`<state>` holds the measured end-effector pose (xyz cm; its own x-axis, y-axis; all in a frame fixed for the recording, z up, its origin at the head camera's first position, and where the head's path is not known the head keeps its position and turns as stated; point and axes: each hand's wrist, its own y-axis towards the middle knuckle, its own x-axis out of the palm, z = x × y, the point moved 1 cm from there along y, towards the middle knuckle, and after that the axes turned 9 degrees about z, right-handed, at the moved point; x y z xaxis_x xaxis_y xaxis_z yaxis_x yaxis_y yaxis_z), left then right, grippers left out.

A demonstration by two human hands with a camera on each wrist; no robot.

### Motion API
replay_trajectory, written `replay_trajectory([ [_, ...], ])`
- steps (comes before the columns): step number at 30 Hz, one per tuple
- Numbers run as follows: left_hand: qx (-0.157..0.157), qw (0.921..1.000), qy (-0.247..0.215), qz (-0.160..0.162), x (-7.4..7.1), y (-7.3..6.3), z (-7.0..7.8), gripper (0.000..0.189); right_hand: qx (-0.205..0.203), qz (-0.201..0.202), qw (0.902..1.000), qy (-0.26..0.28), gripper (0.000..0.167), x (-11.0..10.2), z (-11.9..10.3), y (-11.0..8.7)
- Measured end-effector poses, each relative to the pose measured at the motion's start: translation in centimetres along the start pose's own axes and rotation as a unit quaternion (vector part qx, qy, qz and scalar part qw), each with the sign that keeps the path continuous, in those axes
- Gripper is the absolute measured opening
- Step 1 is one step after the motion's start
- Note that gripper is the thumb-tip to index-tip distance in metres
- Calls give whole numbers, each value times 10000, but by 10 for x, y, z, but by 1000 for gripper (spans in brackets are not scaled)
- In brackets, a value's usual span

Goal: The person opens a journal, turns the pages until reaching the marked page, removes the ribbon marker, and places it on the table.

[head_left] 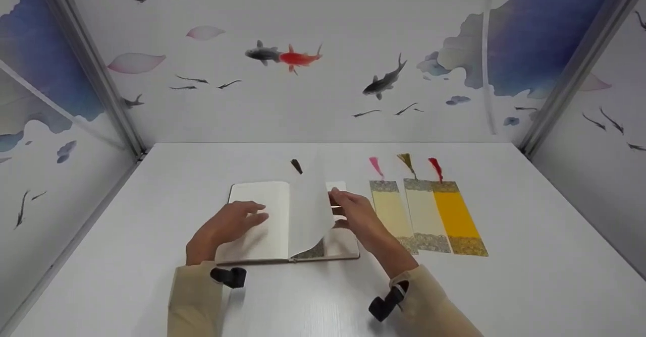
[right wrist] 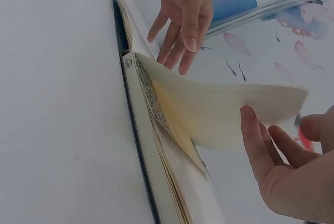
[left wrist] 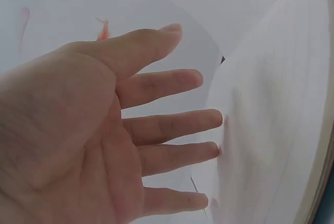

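A notebook (head_left: pixel 252 246) lies open on the white table, with one page (head_left: pixel 309 201) standing raised near its middle. My right hand (head_left: pixel 356 213) is at the raised page's free edge; in the right wrist view, its extended fingers (right wrist: pixel 250 125) touch the page's face without a clear pinch. The left hand (left wrist: pixel 104 130) has its fingers spread, fingertips against the left-hand page (left wrist: pixel 271 104). Beneath the raised page lies a bookmark with a grey patterned end (head_left: pixel 314 250), mostly hidden. A dark tassel (head_left: pixel 296 166) shows beyond the notebook's top edge.
To the right of the notebook lie three tasselled bookmarks: a pale yellow one (head_left: pixel 391 208) with a pink tassel, a cream one (head_left: pixel 424 213) with an olive tassel, and an orange-yellow one (head_left: pixel 456 213) with a red tassel. Panels printed with fish (head_left: pixel 300 58) surround the table.
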<state>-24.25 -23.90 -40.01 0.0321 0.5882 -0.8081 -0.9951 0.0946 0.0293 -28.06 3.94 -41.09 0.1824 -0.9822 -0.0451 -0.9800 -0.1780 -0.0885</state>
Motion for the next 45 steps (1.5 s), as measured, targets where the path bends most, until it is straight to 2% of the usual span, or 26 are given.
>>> replay_trajectory([
  [3, 55, 9997, -161, 190, -5, -1, 1, 49, -247, -261, 9992, -147, 42, 7, 1, -1],
  [6, -8, 9988, -315, 370, -10, -2, 1, 54, -704, -515, 9936, -723, 42, 15, 2, -2],
  [8, -107, 9979, -414, 480, -14, -3, 1, 60, -1051, -704, 9843, -1229, 44, 20, 4, -4],
  [11, -192, 9955, -680, 626, -18, -5, 0, 69, -1519, -988, 9655, -1870, 46, 28, 7, -6],
  [14, -69, 9927, -919, 785, -20, -5, -1, 73, -1700, -1226, 9498, -2324, 49, 37, 9, -7],
  [17, 113, 9911, -971, 900, -20, -5, 0, 74, -1842, -1402, 9357, -2661, 49, 46, 13, -6],
  [19, 154, 9919, -913, 872, -20, -6, 0, 76, -1924, -1495, 9268, -2857, 47, 51, 15, -4],
  [25, 5, 9972, -613, 417, -32, -18, -7, 80, -2156, -1717, 8881, -3678, 43, 64, 21, -2],
  [30, -127, 9987, -446, 190, -36, -22, -18, 76, -2198, -1953, 8685, -3991, 40, 67, 21, -2],
  [32, -194, 9992, -336, 122, -32, -19, -19, 76, -2139, -1995, 8656, -4064, 40, 66, 21, -3],
  [36, -415, 9989, 103, -210, -18, -13, -19, 78, -1953, -2056, 8690, -4056, 40, 63, 21, -4],
  [41, -799, 9915, 590, -841, 3, -8, -2, 86, -1945, -2136, 8690, -4017, 40, 61, 21, -3],
  [45, -957, 9865, 775, -1080, 12, -7, 5, 90, -2004, -2148, 8684, -3996, 40, 60, 21, -3],
])
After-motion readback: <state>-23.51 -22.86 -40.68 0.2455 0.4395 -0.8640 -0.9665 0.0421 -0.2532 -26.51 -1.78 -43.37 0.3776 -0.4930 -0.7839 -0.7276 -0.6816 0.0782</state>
